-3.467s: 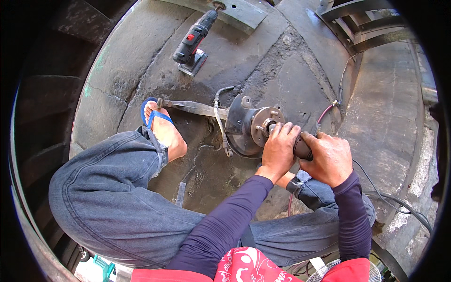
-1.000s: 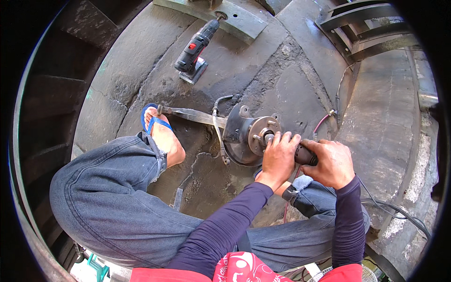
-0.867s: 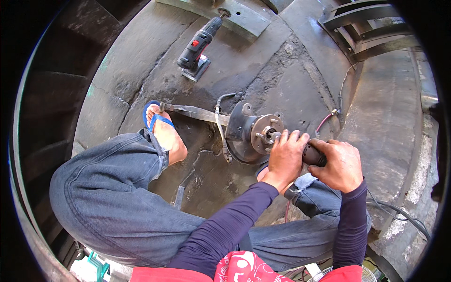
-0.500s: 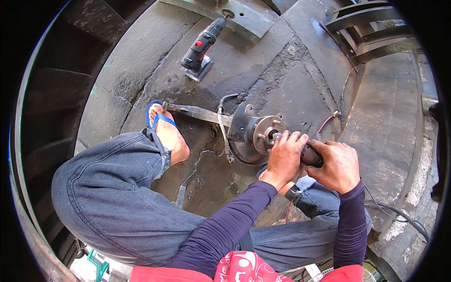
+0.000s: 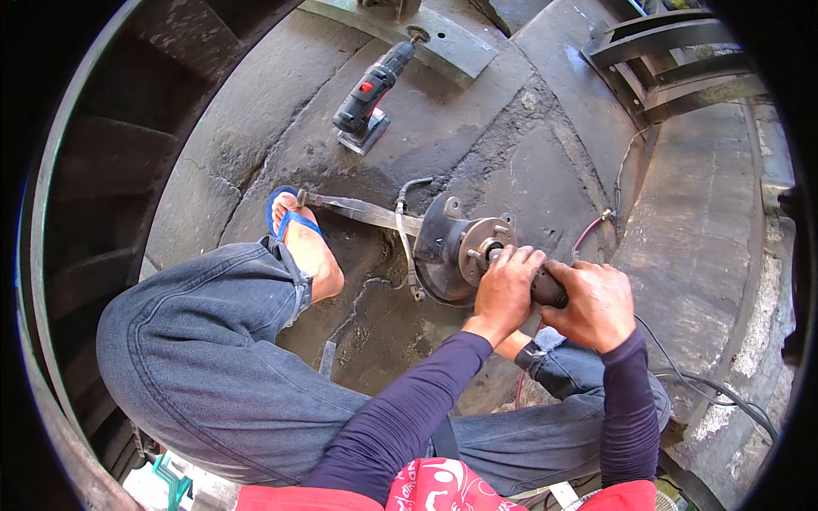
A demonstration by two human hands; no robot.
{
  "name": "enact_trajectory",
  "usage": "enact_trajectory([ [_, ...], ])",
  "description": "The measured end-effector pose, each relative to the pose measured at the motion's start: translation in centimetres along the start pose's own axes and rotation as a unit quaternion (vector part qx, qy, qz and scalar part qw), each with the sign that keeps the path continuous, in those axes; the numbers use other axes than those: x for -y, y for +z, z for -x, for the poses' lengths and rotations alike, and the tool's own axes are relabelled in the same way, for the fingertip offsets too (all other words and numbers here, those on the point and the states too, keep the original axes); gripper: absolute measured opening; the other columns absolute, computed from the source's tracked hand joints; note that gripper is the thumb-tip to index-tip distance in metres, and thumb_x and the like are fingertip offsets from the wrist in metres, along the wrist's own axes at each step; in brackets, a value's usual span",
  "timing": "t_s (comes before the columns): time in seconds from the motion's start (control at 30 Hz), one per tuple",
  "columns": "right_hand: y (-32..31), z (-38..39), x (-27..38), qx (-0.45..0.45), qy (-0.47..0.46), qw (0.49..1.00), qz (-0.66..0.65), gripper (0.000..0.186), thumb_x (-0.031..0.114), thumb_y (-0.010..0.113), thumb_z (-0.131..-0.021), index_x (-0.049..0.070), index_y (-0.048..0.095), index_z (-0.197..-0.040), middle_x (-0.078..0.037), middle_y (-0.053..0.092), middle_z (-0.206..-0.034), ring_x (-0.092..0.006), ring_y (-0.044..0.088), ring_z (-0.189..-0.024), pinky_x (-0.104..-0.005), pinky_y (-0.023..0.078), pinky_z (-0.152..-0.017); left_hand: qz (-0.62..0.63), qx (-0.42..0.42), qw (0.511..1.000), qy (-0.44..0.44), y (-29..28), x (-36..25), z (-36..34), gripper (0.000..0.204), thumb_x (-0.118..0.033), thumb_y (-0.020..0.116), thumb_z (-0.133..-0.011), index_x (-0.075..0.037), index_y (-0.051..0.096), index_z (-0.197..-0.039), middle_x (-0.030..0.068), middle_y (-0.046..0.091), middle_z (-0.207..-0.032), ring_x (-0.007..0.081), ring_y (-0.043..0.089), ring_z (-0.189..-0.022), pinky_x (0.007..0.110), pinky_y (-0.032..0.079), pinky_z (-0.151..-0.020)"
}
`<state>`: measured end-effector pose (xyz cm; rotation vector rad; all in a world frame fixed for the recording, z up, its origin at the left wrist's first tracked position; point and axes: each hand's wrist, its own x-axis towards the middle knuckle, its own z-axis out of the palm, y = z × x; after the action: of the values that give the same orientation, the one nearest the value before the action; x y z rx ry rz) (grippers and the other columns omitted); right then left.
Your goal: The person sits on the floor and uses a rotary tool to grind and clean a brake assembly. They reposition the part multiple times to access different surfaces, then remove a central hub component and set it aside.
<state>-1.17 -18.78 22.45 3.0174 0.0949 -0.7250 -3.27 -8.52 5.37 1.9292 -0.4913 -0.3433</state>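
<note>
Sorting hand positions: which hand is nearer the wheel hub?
Left. The left hand touches the wheel hub; the right hand sits farther back, gripping the black tool.

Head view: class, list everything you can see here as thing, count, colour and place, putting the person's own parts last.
wheel hub assembly: one, grey metal, on the floor at centre, hub face toward the hands
metal arm: one, grey, from the hub to the foot
black tool: one, held against the hub, mostly hidden by the hands
cordless drill: one, black with red, lying on the floor at top
cable: one, dark, on the floor at right
concrete floor: grey, stained
sandal: one, blue, on the foot that rests on the arm's end
left hand: one, bare, on the tool's front by the hub
right hand: one, bare, gripping the tool's rear
</note>
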Motion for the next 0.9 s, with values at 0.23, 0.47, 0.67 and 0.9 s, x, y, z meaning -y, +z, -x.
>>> enact_trajectory([
  [0.23,-0.1,-0.1,-0.3,0.018,-0.005,1.0,-0.004,0.042,0.03,0.079,-0.063,0.012,0.076,-0.101,-0.014,0.07,-0.078,-0.0336,0.072,-0.076,-0.0464,0.057,-0.074,-0.002,0.004,1.0,-0.005,0.2,-0.2,0.3,0.061,0.001,0.076,-0.07,-0.004,0.063,-0.13,0.0159,0.066,-0.133,0.0396,0.058,-0.13,0.045,0.049,-0.111],
  [0.47,0.3,-0.2,-0.4,0.016,0.004,1.0,-0.018,0.042,0.031,0.079,-0.063,0.012,0.076,-0.101,-0.014,0.071,-0.079,-0.0347,0.072,-0.077,-0.0455,0.057,-0.074,-0.004,-0.027,1.0,0.007,0.3,0.3,0.2,0.059,-0.001,0.075,-0.072,-0.006,0.064,-0.129,0.0153,0.065,-0.134,0.0392,0.059,-0.128,0.046,0.048,-0.111],
  [0.67,0.7,-0.6,-0.3,0.016,0.003,1.0,-0.008,0.042,0.031,0.079,-0.065,0.011,0.076,-0.101,-0.015,0.071,-0.079,-0.0347,0.072,-0.077,-0.0451,0.057,-0.076,-0.001,-0.022,1.0,0.0,0.7,0.9,0.1,0.059,-0.001,0.076,-0.071,-0.006,0.064,-0.129,0.0154,0.065,-0.131,0.0395,0.058,-0.128,0.046,0.049,-0.111],
  [0.9,0.1,-0.5,-0.5,0.039,0.005,0.999,-0.02,0.041,0.03,0.078,-0.062,0.01,0.077,-0.099,-0.015,0.071,-0.078,-0.036,0.072,-0.076,-0.0476,0.058,-0.074,0.011,-0.006,1.0,-0.008,0.5,0.1,0.4,0.043,-0.004,0.065,-0.085,-0.006,0.065,-0.129,0.0135,0.065,-0.13,0.0384,0.058,-0.127,0.046,0.05,-0.106],
])
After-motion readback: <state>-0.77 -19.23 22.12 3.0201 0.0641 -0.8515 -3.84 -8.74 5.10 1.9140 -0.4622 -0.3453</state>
